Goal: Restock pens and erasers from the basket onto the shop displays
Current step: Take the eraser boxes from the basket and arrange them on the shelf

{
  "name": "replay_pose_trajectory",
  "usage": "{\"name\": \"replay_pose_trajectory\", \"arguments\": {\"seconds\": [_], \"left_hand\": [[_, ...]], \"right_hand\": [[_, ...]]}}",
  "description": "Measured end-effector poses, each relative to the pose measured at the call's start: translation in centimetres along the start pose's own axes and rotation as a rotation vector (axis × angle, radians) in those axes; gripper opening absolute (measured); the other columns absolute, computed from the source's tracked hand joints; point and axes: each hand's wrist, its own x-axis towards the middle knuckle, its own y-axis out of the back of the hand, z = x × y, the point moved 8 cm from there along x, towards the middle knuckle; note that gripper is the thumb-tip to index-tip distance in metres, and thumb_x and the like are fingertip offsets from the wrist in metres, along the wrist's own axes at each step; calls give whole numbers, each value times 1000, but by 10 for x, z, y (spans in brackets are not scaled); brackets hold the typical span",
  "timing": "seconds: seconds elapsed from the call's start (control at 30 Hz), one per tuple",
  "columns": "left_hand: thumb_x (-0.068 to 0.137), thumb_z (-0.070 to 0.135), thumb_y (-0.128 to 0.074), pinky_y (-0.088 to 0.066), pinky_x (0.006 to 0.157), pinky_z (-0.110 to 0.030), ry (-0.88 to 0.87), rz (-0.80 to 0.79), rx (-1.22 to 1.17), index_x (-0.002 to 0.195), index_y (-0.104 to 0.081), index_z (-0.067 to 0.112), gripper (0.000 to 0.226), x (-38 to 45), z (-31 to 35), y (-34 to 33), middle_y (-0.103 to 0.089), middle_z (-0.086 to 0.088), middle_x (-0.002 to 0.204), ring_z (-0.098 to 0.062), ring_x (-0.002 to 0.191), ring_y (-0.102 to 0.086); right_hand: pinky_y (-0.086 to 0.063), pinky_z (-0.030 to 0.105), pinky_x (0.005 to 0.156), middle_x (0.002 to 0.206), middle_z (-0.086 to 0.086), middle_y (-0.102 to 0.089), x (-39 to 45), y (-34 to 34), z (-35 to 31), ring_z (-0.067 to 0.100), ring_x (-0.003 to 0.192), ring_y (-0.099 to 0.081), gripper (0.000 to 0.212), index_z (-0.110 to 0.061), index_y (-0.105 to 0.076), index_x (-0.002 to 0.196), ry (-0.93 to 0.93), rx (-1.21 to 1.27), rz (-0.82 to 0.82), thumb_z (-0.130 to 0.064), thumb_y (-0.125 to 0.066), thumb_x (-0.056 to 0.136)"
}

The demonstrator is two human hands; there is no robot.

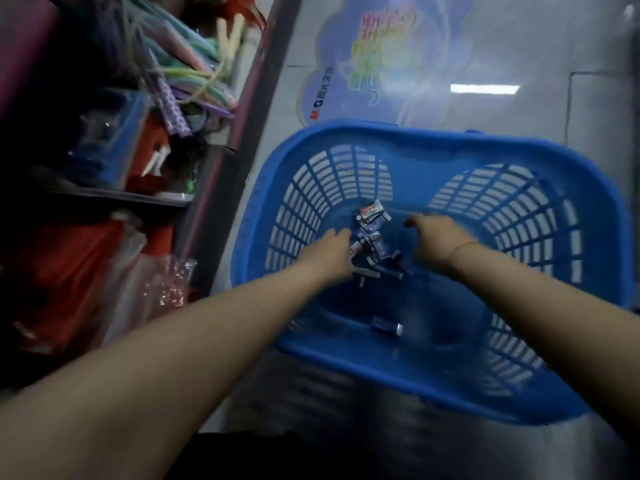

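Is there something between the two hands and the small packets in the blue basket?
Nothing visible. The left hand and right hand are already inside the blue basket, on either side of the pile of small packets. One packet lies apart, nearer the person.

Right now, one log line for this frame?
stage: gathering erasers | left hand: at eraser pile | right hand: beside pile | stray eraser apart | blue basket on floor

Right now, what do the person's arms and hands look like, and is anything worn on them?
Both forearms are bare, with no sleeves in view. The left hand wears no glove, ring or band that I can see. The right hand is also ungloved; a thin cord or band circles its wrist. The picture is blurred, so finer marks cannot be made out.
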Motion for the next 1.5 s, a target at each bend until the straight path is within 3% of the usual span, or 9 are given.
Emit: {"name": "replay_pose_trajectory", "arguments": {"seconds": [0.2, 0.43, 0.57, 0.7, 0.87, 0.97, 1.23, 1.4, 1.5], "left_hand": [[71, 79, -52, -40, 100, -43, 26, -196, 412, 145, -19, 7, 109, 77, -15, -47, -29, -12, 149, -30, 133, -37], [92, 41, -53, -40, 96, -39, 4, -55, 183, 135, -37, 13, 54, 84, -15, -49, -43, -14, 141, -30, 126, -46], [88, 41, -56, -38, 100, -38, -38, -125, 253, 141, -34, 14, 63, 80, -11, -52, -32, -16, 149, -30, 132, -40], [94, 21, -46, -38, 71, -28, -19, -96, 163, 122, -51, 6, 32, 80, -9, -32, -54, -16, 127, -31, 104, -56], [88, 22, -55, -41, 59, -25, 68, -249, 201, 128, -45, 11, 43, 68, -20, -28, -55, -8, 102, -23, 79, -55], [85, 23, -62, -42, 51, -25, 54, -354, 424, 129, -46, 15, 48, 59, -28, -38, -51, 0, 90, -16, 68, -49], [92, 26, -57, -44, 79, -37, -2, -248, 676, 127, -52, 15, 37, 64, -33, -58, -54, -5, 130, -26, 105, -55], [97, 36, -46, -35, 74, -27, -71, -298, 341, 121, -54, 20, 29, 66, -17, -43, -50, -4, 105, -20, 88, -48], [98, 29, -41, -31, 56, -26, 49, -317, -70, 84, -48, 17, 20, 70, -24, -32, -44, -5, 77, -16, 59, -34]], "right_hand": [[-42, 41, 99, 141, 8, -39, 89, -30, -39, 30, 130, -37, 57, -17, -38, 138, 368, -341, 85, -15, -61, 86], [-41, 42, 95, 134, 16, -47, 102, -55, -22, 32, 126, -41, 40, -6, -41, 134, 217, -336, 192, -14, -42, 95], [-43, 34, 90, 125, 22, -52, 99, -58, 3, 36, 116, -51, 36, -4, -53, 121, 57, -96, 77, -28, -51, 94], [-38, 28, 75, 120, 22, -57, 98, -39, 20, 33, 107, -56, 26, -5, -55, 112, -38, -5, 37, -19, -48, 92], [-38, 28, 66, 95, 9, -59, 89, -20, -4, 26, 83, -53, 10, -21, -51, 81, 121, 125, 122, -18, -61, 80], [-40, 26, 68, 99, 1, -59, 87, -47, -30, 21, 84, -54, 26, -25, -58, 99, 188, 60, -20, -28, -69, 76], [-46, 37, 87, 129, 13, -47, 91, -75, -20, 33, 114, -53, 39, -17, -43, 123, 49, -294, -33, -27, -59, 88], [-39, 35, 65, 127, 14, -42, 62, -52, -34, 37, 93, -60, 28, -16, -47, 117, 189, -370, 222, -20, -52, 90], [-44, 32, 75, 116, 10, -59, 42, -83, -51, 31, 101, -61, 35, -18, -53, 112, 269, -207, 37, -40, -56, 85]]}}
